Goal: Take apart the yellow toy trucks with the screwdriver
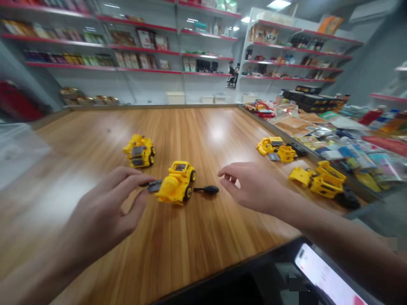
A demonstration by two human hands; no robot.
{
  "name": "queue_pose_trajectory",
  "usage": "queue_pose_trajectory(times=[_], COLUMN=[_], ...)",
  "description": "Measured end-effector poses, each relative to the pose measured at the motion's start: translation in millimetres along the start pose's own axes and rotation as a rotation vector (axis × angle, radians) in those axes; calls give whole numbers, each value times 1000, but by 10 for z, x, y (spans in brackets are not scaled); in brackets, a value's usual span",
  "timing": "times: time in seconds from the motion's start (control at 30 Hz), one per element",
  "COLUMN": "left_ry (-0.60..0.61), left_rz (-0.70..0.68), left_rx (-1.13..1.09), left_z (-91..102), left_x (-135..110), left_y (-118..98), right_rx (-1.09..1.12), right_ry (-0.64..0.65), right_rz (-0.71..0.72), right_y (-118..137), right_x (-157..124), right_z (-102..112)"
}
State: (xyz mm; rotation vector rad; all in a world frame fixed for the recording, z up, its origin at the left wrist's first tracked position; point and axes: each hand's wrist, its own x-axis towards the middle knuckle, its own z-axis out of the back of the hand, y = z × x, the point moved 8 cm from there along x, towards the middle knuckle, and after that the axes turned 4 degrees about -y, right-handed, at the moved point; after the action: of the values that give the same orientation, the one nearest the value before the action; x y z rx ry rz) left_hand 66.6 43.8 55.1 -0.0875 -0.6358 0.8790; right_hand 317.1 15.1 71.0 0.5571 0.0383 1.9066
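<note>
On the wooden table, a yellow toy truck (176, 183) with black wheels stands in front of me. My left hand (116, 197) is at its left side, thumb and fingertips pinched at one end of a small grey plastic piece (155, 186). The other end of that piece reaches the truck's side. Just right of the truck lies a small black-handled screwdriver (210, 189), its shaft pointing toward the wheels. My right hand (243, 184) hovers right of the screwdriver, fingers loosely bent and apart, holding nothing.
A second yellow toy truck (140, 151) stands farther back on the left. Yellow toy vehicle parts (276, 149) and another yellow toy (324, 180) lie along the right edge. Packaged goods (352, 152) are piled beyond it. A phone (327, 275) is at the near right.
</note>
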Motion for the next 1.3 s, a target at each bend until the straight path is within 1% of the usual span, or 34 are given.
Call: queue_pose_trajectory(times=[0.07,0.13,0.17,0.2,0.3,0.4,0.47,0.53,0.63,0.77,0.87,1.0,1.17,1.3], left_ry=[-127,-165,-138,-78,61,121,147,133,78,23,12,-8,-95,-47], left_rz=[-34,-45,-41,-57,-141,-149,-146,-156,-137,-107,-62,-21,7,66], left_rx=[19,6,-51,-97,-154,-169,-200,-238,-299,-360,-396,-447,-513,-544], left_z=[83,43,-21,-112,-342,-500,-581,-613,-593,-518,-483,-459,-433,-509], left_x=[31,4,-15,-33,-70,-82,-118,-173,-240,-248,-242,-253,-257,-281], left_y=[64,116,143,144,86,66,62,61,87,62,35,22,27,33], right_rx=[-19,-41,-50,-57,-53,-36,-25,7,60,149,237,235,246,268], right_ry=[18,36,51,69,153,207,225,248,288,300,297,257,258,247], right_rz=[19,19,15,15,24,38,24,-17,-90,-131,-107,-49,-39,-29], right_y=[67,69,50,26,-58,-103,-115,-127,-131,-68,9,39,14,47], right_x=[312,462,482,475,374,301,290,288,266,214,191,214,234,234], right_z=[-244,-448,-540,-628,-868,-1001,-1031,-1046,-1077,-1109,-1119,-1079,-1081,-1118])
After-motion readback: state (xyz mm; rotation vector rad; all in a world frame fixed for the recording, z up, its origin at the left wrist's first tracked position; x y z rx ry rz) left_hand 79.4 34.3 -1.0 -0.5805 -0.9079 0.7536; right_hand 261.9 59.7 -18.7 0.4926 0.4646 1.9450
